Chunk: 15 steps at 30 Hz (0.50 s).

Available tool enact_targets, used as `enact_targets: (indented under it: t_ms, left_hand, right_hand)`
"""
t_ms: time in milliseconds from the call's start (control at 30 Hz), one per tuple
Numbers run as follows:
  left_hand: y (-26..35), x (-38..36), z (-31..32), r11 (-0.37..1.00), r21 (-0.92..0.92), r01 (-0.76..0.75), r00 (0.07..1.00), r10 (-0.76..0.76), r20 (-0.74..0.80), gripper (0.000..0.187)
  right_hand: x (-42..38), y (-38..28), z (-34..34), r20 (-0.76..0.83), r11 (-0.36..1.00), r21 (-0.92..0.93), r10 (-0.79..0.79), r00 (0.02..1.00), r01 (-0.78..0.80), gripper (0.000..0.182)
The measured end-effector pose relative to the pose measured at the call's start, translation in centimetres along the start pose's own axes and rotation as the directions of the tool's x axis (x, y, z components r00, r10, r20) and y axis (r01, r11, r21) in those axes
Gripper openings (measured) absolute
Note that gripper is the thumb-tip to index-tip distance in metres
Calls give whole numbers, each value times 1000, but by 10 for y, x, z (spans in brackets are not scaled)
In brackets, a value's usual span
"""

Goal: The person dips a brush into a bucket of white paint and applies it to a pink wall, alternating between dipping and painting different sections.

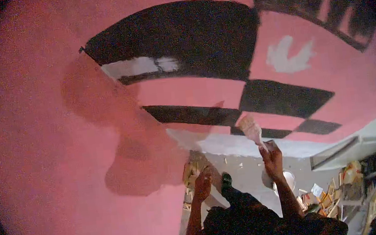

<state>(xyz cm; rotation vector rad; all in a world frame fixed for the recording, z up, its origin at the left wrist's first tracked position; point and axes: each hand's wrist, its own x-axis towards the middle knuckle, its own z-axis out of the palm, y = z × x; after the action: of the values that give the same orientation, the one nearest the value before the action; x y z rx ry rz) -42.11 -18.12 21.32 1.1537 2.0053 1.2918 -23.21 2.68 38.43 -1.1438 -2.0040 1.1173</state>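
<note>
My right hand (272,154) is closed round the handle of a wide paintbrush (249,128), whose bristles point up toward the wall. The brush overlaps the lower black and pink checks in view; whether it touches them I cannot tell. My left hand (202,183) is raised at the lower middle with its fingers curled; what it holds, if anything, is hidden. Before me the pink wall (40,147) bears black painted blocks (179,36). White paint patches (139,66) show on a black block and on a pink one.
My shadow (134,169) falls on the wall's left part. A white bucket (290,181) stands on the floor below my right hand. Wood scraps (327,201) lie at the lower right, beside cluttered shelves (354,192). A pale ledge (338,153) juts out above them.
</note>
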Motion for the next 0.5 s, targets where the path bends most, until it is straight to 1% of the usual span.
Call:
enact_targets:
  t_ms: [33,100,167,200,233,300,333,433,467,500]
  left_hand:
    - [22,17,-18,966,218,-141,985,159,-70,33]
    - [43,54,-51,864,479,-156,966,235,-110,28]
    - [106,81,-83,978,173,-117,950,161,-267,24]
    - [129,91,-93,993,5,-117,934,112,-339,23]
    - [141,96,-98,993,-26,-113,923,95,-373,22]
    - [144,104,-109,990,-82,-114,900,68,-430,23]
    - [136,108,-106,926,-360,-113,908,-50,-415,28]
    - [115,124,-107,781,-625,-13,961,-163,-224,43]
    - [116,141,-108,991,-68,-118,957,95,-275,52]
    - [113,152,-111,955,261,-142,948,207,-242,55]
  right_hand:
    - [4,-29,-7,63,991,-97,-83,995,88,22]
    - [34,-34,17,313,979,-39,-179,933,201,21]
    - [49,-62,39,247,911,-47,-388,888,411,21]
    - [55,-76,49,212,856,-60,-492,845,513,21]
    - [59,-91,55,209,863,-24,-490,846,505,21]
    - [65,-113,74,192,875,48,-482,855,482,22]
    - [73,-114,79,220,832,-67,-527,821,551,23]
    - [81,-126,89,168,822,-197,-509,844,534,25]
    - [85,-130,92,110,817,-233,-517,849,528,25]
    - [88,-143,93,47,809,-270,-531,846,522,25]
